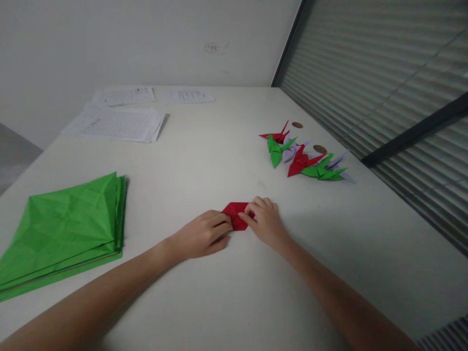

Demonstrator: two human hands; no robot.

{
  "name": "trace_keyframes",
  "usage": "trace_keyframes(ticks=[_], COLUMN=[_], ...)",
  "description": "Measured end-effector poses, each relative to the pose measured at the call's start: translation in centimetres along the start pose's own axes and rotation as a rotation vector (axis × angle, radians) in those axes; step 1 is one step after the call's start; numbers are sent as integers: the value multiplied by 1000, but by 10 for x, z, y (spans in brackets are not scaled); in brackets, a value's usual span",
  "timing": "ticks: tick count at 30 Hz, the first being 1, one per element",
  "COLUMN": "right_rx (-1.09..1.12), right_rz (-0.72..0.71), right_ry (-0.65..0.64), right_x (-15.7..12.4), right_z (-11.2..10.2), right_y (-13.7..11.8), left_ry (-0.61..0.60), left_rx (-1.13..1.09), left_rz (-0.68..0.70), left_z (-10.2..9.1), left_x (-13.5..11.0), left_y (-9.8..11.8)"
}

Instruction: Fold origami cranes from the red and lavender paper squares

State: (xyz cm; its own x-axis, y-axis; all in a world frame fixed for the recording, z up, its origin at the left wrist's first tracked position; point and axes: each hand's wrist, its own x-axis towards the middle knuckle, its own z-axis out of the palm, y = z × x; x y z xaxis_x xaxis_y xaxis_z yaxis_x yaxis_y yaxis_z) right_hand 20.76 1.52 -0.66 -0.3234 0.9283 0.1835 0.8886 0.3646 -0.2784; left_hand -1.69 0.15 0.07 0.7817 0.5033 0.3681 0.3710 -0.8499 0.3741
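A small piece of red origami paper, partly folded, lies flat on the white table between my two hands. My left hand bends its fingers over the paper's left end and holds it against the table, with the thumb lower down near the tabletop. At the right end, my right hand pinches the paper between thumb and fingers, the other fingers curled. Both ends of the paper are partly hidden under my fingers.
To the left lies a stack of large folded green paper. Folded paper cranes in red, green and pale purple sit at the right, near two round brown cable-hole covers. Printed sheets lie far left. Window blinds border the right side.
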Motion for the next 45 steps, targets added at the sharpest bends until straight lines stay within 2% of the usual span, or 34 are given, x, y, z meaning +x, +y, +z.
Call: trace_keyframes(ticks=[16,25,36,45], right_rx=[-19,-20,-17,40], right_rz=[-5,3,45,65], right_ry=[-20,-23,88,109], right_x=[0,1,-3,1], right_z=[-2,-2,0,3], right_y=[-1,-3,1,12], left_ry=[-15,-83,-102,-58], left_rx=[6,66,90,82], left_rz=[21,40,43,60], left_z=[-3,0,-1,-1], left_x=[0,2,4,3], left_y=[-2,-1,-1,-1])
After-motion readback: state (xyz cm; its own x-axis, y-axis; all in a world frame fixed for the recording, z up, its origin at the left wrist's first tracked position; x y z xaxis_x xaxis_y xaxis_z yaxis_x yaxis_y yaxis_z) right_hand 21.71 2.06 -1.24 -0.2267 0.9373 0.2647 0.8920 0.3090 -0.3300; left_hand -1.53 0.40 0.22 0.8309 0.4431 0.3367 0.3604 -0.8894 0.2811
